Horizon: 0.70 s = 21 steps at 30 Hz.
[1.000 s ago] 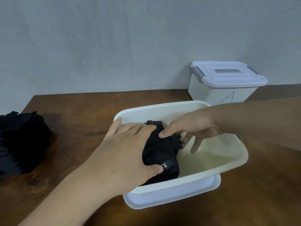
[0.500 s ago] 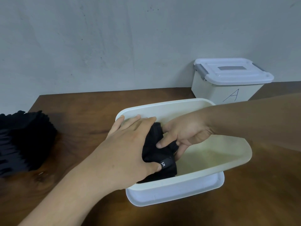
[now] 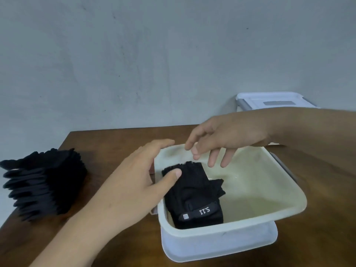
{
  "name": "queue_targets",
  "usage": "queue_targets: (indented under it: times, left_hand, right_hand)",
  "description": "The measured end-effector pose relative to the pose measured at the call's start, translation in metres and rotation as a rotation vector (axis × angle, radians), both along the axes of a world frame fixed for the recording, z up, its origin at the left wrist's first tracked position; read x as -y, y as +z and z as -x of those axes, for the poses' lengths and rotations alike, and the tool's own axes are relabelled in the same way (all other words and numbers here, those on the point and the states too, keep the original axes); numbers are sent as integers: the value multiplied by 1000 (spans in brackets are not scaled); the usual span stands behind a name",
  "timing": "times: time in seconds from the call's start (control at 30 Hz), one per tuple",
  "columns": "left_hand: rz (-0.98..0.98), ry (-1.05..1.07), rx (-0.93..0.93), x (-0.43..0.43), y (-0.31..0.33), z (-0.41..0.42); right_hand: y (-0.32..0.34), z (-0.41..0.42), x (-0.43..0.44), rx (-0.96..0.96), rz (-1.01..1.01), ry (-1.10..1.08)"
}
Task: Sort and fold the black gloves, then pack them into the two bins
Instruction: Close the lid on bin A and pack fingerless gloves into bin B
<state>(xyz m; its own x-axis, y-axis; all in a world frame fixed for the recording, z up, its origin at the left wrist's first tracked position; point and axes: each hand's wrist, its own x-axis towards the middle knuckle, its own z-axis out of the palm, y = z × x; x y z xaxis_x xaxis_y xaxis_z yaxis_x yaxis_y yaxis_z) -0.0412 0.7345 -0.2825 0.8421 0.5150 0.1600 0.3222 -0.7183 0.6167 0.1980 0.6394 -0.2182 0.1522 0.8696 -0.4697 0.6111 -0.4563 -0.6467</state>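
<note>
Head view: a stack of black gloves [image 3: 44,182] waits at left. My left hand [image 3: 134,182], fingers loose, thumb perhaps touching the folded 5.11 glove [image 3: 192,197] lying in the open white bin [image 3: 221,245]. My right hand [image 3: 221,139] hovers spread, empty. This glove looks packed; next I'd fetch another.
</note>
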Motion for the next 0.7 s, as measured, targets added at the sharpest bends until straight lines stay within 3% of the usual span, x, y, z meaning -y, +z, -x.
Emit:
queue_targets:
  times: [0.37,0.53,0.7]
  left_hand:
    - [-115,368,-1,-102,38,111]
    - [-44,384,-217,-170,41,139]
    - [-59,302,-445,-231,26,114]
  right_hand:
    - [11,97,-108,-106,-149,123]
    - [-6,136,-161,-156,-147,112]
    - [-30,152,-191,-101,-98,93]
